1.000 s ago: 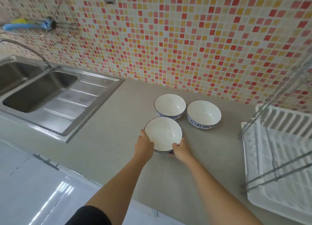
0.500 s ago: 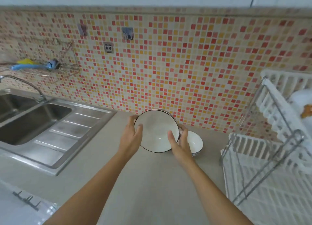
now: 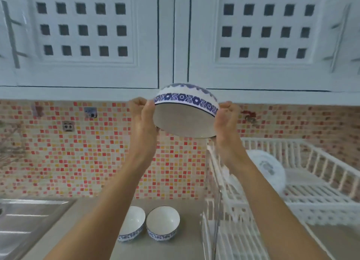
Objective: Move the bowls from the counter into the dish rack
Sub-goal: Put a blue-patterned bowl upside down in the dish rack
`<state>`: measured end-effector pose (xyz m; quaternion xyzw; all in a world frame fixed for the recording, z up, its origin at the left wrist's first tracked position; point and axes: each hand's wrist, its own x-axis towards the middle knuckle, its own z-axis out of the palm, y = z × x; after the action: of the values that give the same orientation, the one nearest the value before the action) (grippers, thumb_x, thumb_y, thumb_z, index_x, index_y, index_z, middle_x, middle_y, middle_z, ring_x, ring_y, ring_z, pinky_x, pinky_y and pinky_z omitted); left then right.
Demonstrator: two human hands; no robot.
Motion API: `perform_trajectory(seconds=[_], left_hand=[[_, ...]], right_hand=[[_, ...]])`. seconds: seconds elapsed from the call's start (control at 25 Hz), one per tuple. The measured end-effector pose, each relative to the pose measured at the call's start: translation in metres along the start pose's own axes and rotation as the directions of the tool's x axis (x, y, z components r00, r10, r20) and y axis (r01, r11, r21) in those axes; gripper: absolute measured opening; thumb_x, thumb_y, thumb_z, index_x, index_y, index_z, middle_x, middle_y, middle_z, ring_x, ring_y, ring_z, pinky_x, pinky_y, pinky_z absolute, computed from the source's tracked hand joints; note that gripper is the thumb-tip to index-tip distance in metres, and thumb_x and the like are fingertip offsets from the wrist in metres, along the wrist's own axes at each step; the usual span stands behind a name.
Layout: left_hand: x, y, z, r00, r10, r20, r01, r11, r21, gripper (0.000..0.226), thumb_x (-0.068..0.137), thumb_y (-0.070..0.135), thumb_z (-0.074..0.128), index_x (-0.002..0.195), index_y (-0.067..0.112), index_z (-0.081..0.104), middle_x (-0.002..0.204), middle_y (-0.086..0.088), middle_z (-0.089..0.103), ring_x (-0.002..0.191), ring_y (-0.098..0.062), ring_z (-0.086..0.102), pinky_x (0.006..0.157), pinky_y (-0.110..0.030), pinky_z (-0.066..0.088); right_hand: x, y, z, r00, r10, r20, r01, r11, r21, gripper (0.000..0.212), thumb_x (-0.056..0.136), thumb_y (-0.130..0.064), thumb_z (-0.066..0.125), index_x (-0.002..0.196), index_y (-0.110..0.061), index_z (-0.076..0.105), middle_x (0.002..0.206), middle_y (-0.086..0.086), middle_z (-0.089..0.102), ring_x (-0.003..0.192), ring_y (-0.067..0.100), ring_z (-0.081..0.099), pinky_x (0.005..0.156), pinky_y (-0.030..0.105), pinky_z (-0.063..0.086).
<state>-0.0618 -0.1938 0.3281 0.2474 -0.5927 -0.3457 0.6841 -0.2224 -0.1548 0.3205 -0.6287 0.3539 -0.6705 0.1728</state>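
Both hands clasp one bowl by opposite sides of its rim: left hand and right hand, arms raised in front of the wall cabinets. Bowl is tipped nearly upside down, its opening facing down toward the camera. Dish rack, white, stands to the right with a plate in it. Two bowls remain on the counter below: left bowl, right bowl, upright, side by side. Held bowl: white, blue floral band under a dark rim. No legible writing.
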Motion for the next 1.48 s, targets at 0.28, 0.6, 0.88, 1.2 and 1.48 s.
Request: perform_trajectory(seconds=[0.28,0.6,0.88,1.2,1.48], left_hand=[[-0.008,0.005,0.145,0.934,-0.047,0.355,0.021,0.997,0.075,0.060,0.084,0.042,0.037,0.141,0.027,0.040,0.139,0.009,0.051,0.127,-0.010,0.046,0.106,-0.034,0.036],[-0.032,-0.023,0.275,0.810,-0.226,0.541,0.067,0.952,0.297,0.078,0.076,0.077,0.037,0.130,0.022,0.050,0.134,-0.003,0.057,0.125,-0.024,0.053,0.108,-0.047,0.039],[-0.062,-0.061,0.332,0.702,-0.553,0.449,0.317,0.807,0.499,0.045,0.096,0.040,0.020,0.117,0.017,0.052,0.117,-0.009,0.060,0.109,-0.025,0.056,0.102,-0.041,0.039],[-0.056,-0.097,0.375,0.641,-0.706,0.300,0.353,0.619,0.701,0.051,0.098,0.037,0.027,0.136,0.008,0.044,0.131,-0.016,0.054,0.103,-0.026,0.053,0.083,-0.031,0.039],[-0.065,-0.115,0.380,0.607,-0.772,0.191,0.424,0.517,0.743,0.058,0.097,0.041,0.026,0.145,0.009,0.035,0.144,-0.017,0.045,0.126,-0.032,0.049,0.102,-0.039,0.041]], right_hand=[[0.019,-0.028,-0.198,0.986,-0.012,0.166,0.056,0.963,-0.263,0.089,0.065,-0.080,0.052,0.142,-0.045,0.024,0.140,-0.019,0.045,0.118,-0.005,0.054,0.093,0.016,0.045],[0.013,0.002,-0.348,0.944,0.174,0.282,-0.048,0.914,-0.403,0.094,0.055,-0.054,0.081,0.137,-0.047,0.034,0.124,-0.033,0.054,0.112,-0.002,0.059,0.095,0.020,0.051],[0.019,0.068,-0.396,0.754,0.524,0.396,-0.074,0.666,-0.742,0.132,0.051,-0.041,0.090,0.153,-0.031,0.006,0.147,-0.023,0.027,0.134,0.002,0.033,0.113,0.026,0.030],[0.027,0.120,-0.395,0.682,0.586,0.437,0.087,0.529,-0.844,0.124,0.035,-0.061,0.087,0.140,-0.043,0.025,0.138,-0.015,0.043,0.122,0.011,0.046,0.106,0.038,0.042],[0.024,0.131,-0.389,0.608,0.652,0.453,0.170,0.451,-0.876,0.115,0.034,-0.065,0.084,0.134,-0.040,0.034,0.129,-0.015,0.056,0.115,0.014,0.056,0.097,0.038,0.049]])
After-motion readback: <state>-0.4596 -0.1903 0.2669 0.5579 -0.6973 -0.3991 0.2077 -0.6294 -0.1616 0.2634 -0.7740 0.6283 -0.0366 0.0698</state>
